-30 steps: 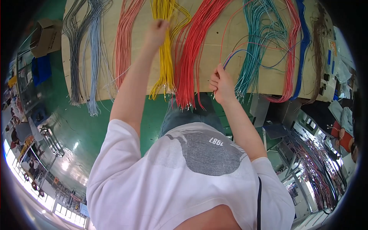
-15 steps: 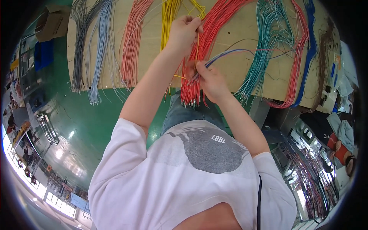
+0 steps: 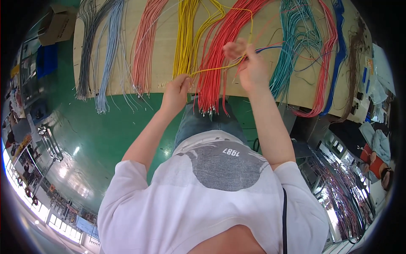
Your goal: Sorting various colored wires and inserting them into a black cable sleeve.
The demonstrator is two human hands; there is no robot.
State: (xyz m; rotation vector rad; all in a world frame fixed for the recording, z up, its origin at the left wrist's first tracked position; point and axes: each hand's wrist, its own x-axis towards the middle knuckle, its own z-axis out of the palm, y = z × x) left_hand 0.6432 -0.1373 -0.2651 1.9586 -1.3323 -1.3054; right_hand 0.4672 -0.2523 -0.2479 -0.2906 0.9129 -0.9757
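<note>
My left hand (image 3: pixel 174 94) pinches the end of a yellow wire (image 3: pixel 218 68) near the table's front edge. That wire runs taut across the red wire bundle (image 3: pixel 211 86) to my right hand (image 3: pixel 253 70), then loops up and back over the table. My right hand, partly blurred, is closed around a few thin wires, among them a blue wire (image 3: pixel 267 47) trailing to the right, with the yellow one passing through its fingers. Left of the red bundle, just beyond my left hand, lies the yellow wire bundle (image 3: pixel 182 42).
On the wooden table (image 3: pixel 165 72) lie more bundles: grey (image 3: pixel 86 63), light blue (image 3: pixel 111 55), salmon (image 3: pixel 145 55), green (image 3: pixel 287 55), blue (image 3: pixel 338 63) and brown (image 3: pixel 354 72). A cardboard box (image 3: pixel 58 25) stands far left. At right, another person (image 3: pixel 374 154) sits near hanging wires (image 3: pixel 342 190).
My left hand has come down toward the table's front edge, stretching the yellow wire. My right hand has moved right and slightly away from me, carrying its wires along.
</note>
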